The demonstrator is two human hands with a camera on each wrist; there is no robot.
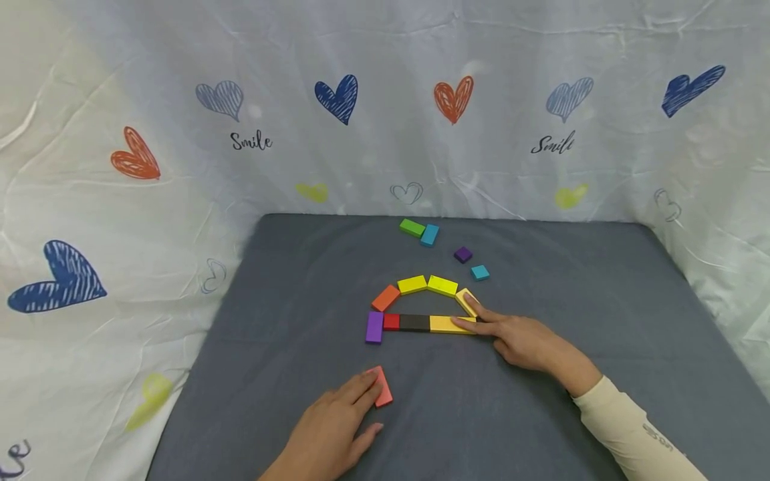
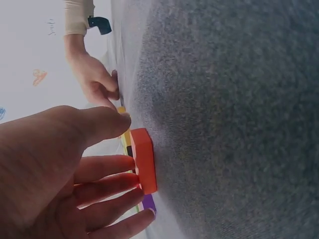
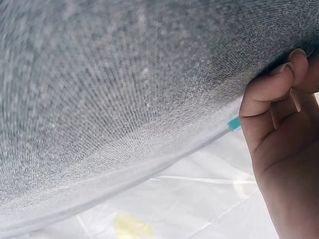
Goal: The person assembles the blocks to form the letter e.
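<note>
Fingertips of my left hand [image 1: 329,427] rest on a salmon-pink block [image 1: 381,387] lying on the grey cloth; in the left wrist view this block [image 2: 143,162] looks red-orange, and the thumb stays off it. My right hand [image 1: 529,342] touches two yellow blocks with extended fingers: one on the long yellow block [image 1: 444,325], another on the slanted pale-yellow block [image 1: 464,300]. Its other fingers are bent under. A row joins a purple block [image 1: 374,328], a red block [image 1: 392,322], a black block [image 1: 415,323] and the long yellow one. An orange block [image 1: 386,298] and yellow blocks [image 1: 412,284] arch behind.
Farther back lie a green block [image 1: 412,228] touching a blue block [image 1: 430,235], a small dark purple block [image 1: 462,254] and a small teal block [image 1: 480,272]. The grey cloth [image 1: 289,267] meets a white heart-printed sheet [image 1: 385,153] at the back and sides.
</note>
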